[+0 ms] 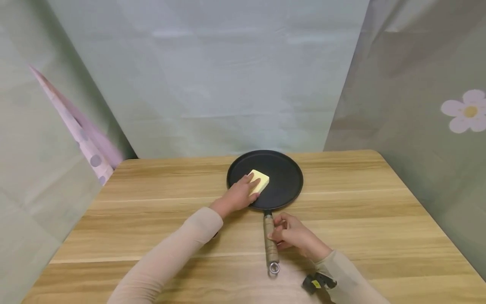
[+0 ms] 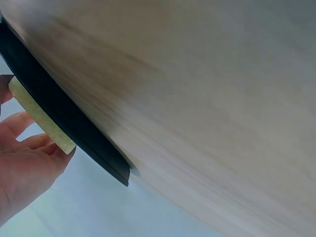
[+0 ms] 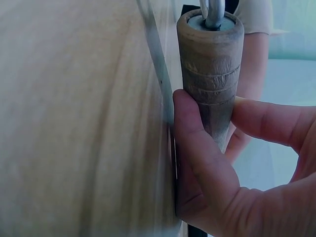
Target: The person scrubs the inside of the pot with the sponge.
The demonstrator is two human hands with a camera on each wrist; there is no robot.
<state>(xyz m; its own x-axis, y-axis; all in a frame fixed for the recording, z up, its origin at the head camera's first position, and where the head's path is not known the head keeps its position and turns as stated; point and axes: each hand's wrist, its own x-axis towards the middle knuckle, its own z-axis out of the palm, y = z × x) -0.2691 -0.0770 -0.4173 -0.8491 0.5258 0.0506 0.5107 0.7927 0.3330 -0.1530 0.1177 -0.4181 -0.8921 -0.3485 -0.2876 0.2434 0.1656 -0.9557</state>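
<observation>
A round, flat black frying pan (image 1: 282, 177) lies near the table's far edge, its wooden handle (image 1: 270, 249) pointing toward me. On the left part of the pan surface is a pale yellow sponge (image 1: 263, 177). My left hand (image 1: 237, 197) holds this sponge from above, fingers spread over it and thumb at its near side. The left wrist view shows the sponge (image 2: 42, 116) flat against the pan (image 2: 64, 108). From the right, my right hand (image 1: 298, 236) pinches the handle; in the right wrist view thumb and fingers press on opposite sides of the handle (image 3: 212, 64).
The wood-grain table (image 1: 171, 240) extends around the pan. A metal ring (image 1: 274, 267) hangs at the handle's end. A small black device (image 1: 313, 283) sits at my right wrist. Pale cloth (image 1: 228, 76) hangs behind the table and along both sides.
</observation>
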